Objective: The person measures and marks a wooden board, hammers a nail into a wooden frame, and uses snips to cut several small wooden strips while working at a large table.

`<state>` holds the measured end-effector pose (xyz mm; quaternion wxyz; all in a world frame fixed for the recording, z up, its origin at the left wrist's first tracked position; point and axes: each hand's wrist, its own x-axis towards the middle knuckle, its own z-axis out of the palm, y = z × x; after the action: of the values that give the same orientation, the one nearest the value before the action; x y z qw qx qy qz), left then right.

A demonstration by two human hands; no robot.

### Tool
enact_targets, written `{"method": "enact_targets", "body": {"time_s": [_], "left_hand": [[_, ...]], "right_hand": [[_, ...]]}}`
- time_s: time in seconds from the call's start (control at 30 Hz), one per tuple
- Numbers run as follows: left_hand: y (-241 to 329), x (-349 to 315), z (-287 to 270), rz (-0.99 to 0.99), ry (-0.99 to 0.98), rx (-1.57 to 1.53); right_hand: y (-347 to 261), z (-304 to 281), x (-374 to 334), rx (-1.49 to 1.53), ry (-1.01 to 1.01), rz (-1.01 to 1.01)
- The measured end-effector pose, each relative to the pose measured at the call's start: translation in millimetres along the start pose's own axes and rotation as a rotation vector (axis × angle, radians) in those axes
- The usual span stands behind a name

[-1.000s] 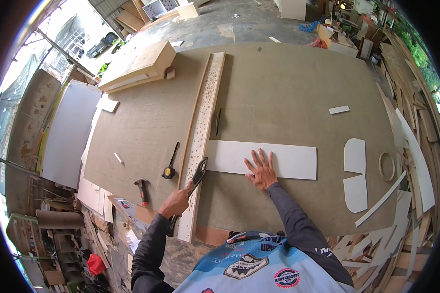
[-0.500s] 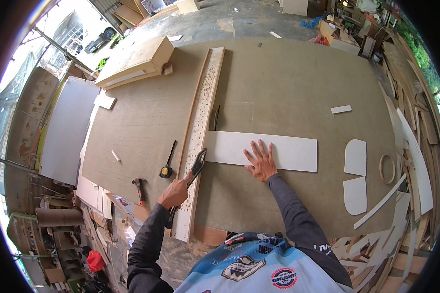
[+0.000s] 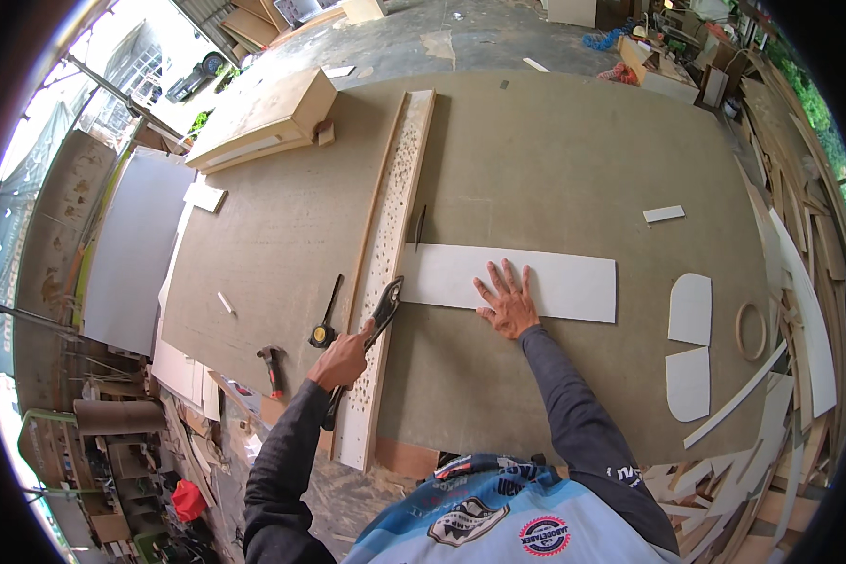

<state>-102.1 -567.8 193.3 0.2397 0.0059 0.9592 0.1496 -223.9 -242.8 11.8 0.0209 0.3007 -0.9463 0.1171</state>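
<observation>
My left hand (image 3: 341,360) is closed around a long black hand tool (image 3: 385,303), whose exact kind I cannot make out. The tool lies slantwise over a long pale wooden strip (image 3: 395,188) peppered with holes or dark specks. Its far end is beside the left end of a white rectangular board (image 3: 573,287). Flat on that board rests my right hand (image 3: 511,308), fingers spread. Left of the strip lie a tape measure (image 3: 322,336) and a hammer (image 3: 272,369) with a red and black handle.
A large brown panel (image 3: 573,169) forms the worktop. A pale wooden box (image 3: 263,117) stands at the far left. Two white round-cornered pieces (image 3: 690,310) and an oval wooden ring (image 3: 750,331) lie at the right. Offcuts (image 3: 808,254) pile along the right edge.
The white board, my right hand on it, and my left hand with the black tool have shifted slightly away from me along the strip. The view has moved a little.
</observation>
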Motion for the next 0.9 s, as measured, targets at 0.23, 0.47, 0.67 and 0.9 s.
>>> {"method": "enact_targets", "body": {"time_s": [0.23, 0.47, 0.67, 0.9], "left_hand": [[8, 18, -14, -0.029, -0.008, 0.033], [16, 35, -27, -0.018, -0.005, 0.022], [27, 50, -41, -0.061, -0.033, -0.044], [30, 69, -49, -0.072, -0.018, -0.079]], "right_hand": [[11, -3, 19, 0.0, -0.009, 0.007], [23, -1, 35, -0.002, -0.021, 0.02], [34, 0, 51, -0.025, -0.003, 0.018], [46, -4, 66, -0.019, -0.006, 0.023]]}}
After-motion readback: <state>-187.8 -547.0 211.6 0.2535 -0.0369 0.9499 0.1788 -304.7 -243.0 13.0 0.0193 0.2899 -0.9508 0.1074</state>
